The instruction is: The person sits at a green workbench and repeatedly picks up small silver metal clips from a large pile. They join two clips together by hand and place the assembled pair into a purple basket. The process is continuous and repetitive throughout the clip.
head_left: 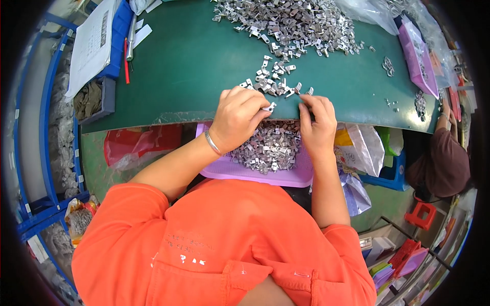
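My left hand (236,116), with a silver bracelet on the wrist, pinches small metal brackets (271,107) between thumb and fingertips at the table's front edge. Opposite it, my right hand (317,120) has bent fingers, with thumb and index tips slightly apart. Its index finger is close to loose brackets (297,88) on the green table (173,76); nothing shows between the tips. A small cluster of brackets (275,71) lies just beyond both hands. Below the edge, a pink-purple basket (224,169) full of similar brackets (268,148) sits between my forearms.
A large bracket heap (296,25) covers the table's far middle. Pink tray (416,56) and small metal bits lie at right. Blue holder with papers (92,48), red pen (126,61) and grey bin (94,99) stand left. Another person (441,158) is at far right.
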Demonstrator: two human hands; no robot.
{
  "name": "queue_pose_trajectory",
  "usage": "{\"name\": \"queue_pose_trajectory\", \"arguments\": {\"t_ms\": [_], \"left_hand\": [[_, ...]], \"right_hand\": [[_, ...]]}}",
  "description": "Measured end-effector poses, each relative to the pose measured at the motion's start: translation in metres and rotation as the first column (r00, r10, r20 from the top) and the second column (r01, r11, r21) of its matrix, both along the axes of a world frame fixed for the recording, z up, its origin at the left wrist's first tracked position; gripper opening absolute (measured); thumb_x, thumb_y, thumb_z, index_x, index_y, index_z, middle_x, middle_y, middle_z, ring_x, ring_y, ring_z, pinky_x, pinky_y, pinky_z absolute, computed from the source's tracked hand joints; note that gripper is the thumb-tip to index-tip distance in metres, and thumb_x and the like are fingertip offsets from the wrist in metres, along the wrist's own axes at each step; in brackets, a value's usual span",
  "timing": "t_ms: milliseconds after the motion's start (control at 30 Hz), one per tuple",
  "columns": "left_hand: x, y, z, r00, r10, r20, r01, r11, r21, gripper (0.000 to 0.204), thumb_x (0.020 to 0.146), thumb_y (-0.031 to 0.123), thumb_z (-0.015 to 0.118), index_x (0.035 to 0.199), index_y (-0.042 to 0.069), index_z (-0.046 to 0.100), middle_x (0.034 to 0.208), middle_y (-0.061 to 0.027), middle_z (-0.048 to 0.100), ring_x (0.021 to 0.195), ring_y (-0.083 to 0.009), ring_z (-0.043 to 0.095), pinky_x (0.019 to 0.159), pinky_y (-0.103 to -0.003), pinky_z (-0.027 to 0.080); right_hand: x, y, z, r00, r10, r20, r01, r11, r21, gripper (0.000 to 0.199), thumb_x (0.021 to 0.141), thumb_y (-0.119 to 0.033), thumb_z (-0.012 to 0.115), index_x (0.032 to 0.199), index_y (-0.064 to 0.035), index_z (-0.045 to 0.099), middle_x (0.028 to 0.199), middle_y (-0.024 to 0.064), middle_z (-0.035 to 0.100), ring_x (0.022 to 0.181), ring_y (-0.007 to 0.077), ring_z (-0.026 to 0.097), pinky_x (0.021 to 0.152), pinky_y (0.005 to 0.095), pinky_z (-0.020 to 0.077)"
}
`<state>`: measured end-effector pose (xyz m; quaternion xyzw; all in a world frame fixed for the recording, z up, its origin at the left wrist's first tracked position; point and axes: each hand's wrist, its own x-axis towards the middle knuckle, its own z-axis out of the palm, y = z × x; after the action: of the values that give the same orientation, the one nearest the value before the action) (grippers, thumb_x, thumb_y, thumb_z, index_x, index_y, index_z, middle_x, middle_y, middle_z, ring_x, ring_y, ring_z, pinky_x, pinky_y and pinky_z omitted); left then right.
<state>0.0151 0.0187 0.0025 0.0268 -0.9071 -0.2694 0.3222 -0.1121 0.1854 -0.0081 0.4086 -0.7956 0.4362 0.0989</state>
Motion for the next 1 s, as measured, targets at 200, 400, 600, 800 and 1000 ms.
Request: {"name": "queue_pose_trajectory", "arguments": {"t_ms": [200,400,600,800,1000], "left_hand": [[-0.002,-0.002,-0.004,1.0,-0.012,-0.026,0.015,0.994,0.112,0.014,0.077,-0.002,0.074,0.086,0.003,0.065,0.092,-0.008,0.068,0.084,-0.0268,0.065,0.078,-0.035,0.05],[0.014,-0.008,0.002,0.992,-0.052,-0.111,0.079,0.963,0.258,0.017,0.077,-0.008,0.073,0.09,0.0,0.066,0.091,-0.0126,0.069,0.083,-0.0256,0.067,0.073,-0.032,0.054],[0.023,-0.015,0.003,0.999,-0.024,0.029,0.02,0.989,0.146,0.025,0.076,0.0,0.076,0.1,0.002,0.067,0.097,-0.011,0.063,0.08,-0.0265,0.062,0.072,-0.037,0.051],[0.007,-0.012,0.001,0.989,0.07,0.128,-0.079,0.994,0.072,0.025,0.075,0.003,0.077,0.096,0.004,0.065,0.097,-0.0101,0.059,0.084,-0.0284,0.061,0.074,-0.037,0.049],[0.012,-0.018,-0.008,0.999,-0.028,0.032,0.024,0.992,0.125,0.021,0.071,0.001,0.076,0.083,0.004,0.059,0.085,-0.0085,0.062,0.073,-0.0239,0.059,0.068,-0.033,0.048]], "right_hand": [[-0.003,-0.017,-0.009,0.988,0.028,-0.15,-0.026,1.0,0.013,0.02,0.079,-0.003,0.073,0.097,-0.005,0.067,0.095,0.0095,0.061,0.085,0.0306,0.057,0.077,0.0402,0.0471],[-0.002,0.012,-0.003,0.96,0.281,-0.022,-0.281,0.959,-0.033,0.013,0.079,0.004,0.068,0.089,-0.0025,0.063,0.097,0.0115,0.065,0.089,0.0298,0.06,0.078,0.0387,0.0473],[0.002,-0.01,0.005,0.988,0.154,0.008,-0.154,0.988,-0.003,0.019,0.079,-0.004,0.073,0.097,-0.0023,0.067,0.094,0.0109,0.063,0.087,0.0299,0.058,0.077,0.04,0.0468],[-0.002,-0.022,-0.004,0.995,0.028,-0.097,-0.018,0.994,0.103,0.022,0.079,-0.007,0.074,0.098,-0.0025,0.066,0.097,0.0097,0.063,0.089,0.0293,0.059,0.08,0.0402,0.0476],[0.0,0.002,0.004,0.926,0.337,0.171,-0.324,0.941,-0.098,0.026,0.075,0.008,0.061,0.098,-0.0019,0.066,0.098,0.0124,0.065,0.091,0.0284,0.062,0.078,0.0346,0.0502]]}}
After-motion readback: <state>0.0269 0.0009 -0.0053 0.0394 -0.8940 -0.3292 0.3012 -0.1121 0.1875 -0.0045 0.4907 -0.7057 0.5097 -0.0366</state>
